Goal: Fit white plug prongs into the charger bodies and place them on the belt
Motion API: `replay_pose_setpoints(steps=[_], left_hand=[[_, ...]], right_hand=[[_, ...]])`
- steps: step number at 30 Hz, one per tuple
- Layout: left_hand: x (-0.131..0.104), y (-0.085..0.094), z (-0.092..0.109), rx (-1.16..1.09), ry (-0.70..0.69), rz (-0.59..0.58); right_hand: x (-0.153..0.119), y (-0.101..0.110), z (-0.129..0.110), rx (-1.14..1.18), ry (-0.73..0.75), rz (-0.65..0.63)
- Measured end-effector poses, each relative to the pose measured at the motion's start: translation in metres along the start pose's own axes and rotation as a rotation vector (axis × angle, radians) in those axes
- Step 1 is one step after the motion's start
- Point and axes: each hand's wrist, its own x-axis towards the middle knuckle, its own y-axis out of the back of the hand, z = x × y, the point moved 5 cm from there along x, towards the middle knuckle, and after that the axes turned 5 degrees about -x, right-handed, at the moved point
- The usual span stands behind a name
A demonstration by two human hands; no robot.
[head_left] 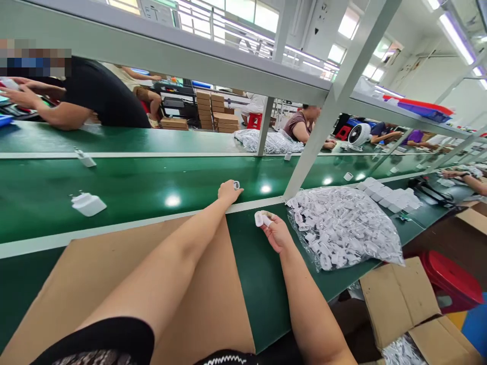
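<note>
My left hand [229,192] reaches over the near edge of the green conveyor belt [198,177], its fingers closed around a small white charger [236,185] whose dark end faces up. Lower and to the right, my right hand [277,232] pinches a small white plastic charger part [259,219] between thumb and fingers, above the green worktop. Just beyond that hand lies a clear bag [342,225] full of white plastic parts. Two white plug chargers, one nearer [89,204] and one farther [85,158], rest on the belt at the left.
Brown cardboard [152,284] covers the worktop under my left arm. A slanted metal post [315,137] rises right of my hands, below a long shelf [182,61]. White boxes [391,195] stand behind the bag. An open carton [399,299] and red stool [451,281] are lower right. Co-workers sit across the belt.
</note>
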Motion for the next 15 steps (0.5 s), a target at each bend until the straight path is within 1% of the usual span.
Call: replay_pose_setpoints(steps=[3,5,6,8,11,13,15], left_hand=[[-0.007,0.011,0.002,-0.037,-0.030,-0.014],[-0.024,0.023,0.001,-0.069,-0.084,-0.055],[-0.038,0.030,-0.001,-0.086,-0.112,-0.081],[-0.076,0.044,-0.006,-0.116,-0.148,-0.130],[-0.149,0.064,-0.017,-0.197,-0.193,-0.210],[-0.197,0.072,-0.023,-0.285,-0.224,-0.271],[-0.236,0.074,-0.029,-0.343,-0.247,-0.322]], right_hand=[[0.000,-0.002,0.001,0.120,-0.044,-0.043],[-0.001,-0.005,0.002,0.189,-0.070,-0.059],[-0.002,-0.006,0.002,0.195,-0.079,-0.064],[-0.003,-0.010,0.002,0.168,-0.090,-0.078],[-0.010,-0.019,0.000,0.108,-0.092,-0.122],[-0.016,-0.026,-0.003,0.037,-0.059,-0.157],[-0.022,-0.034,-0.005,-0.070,-0.010,-0.192]])
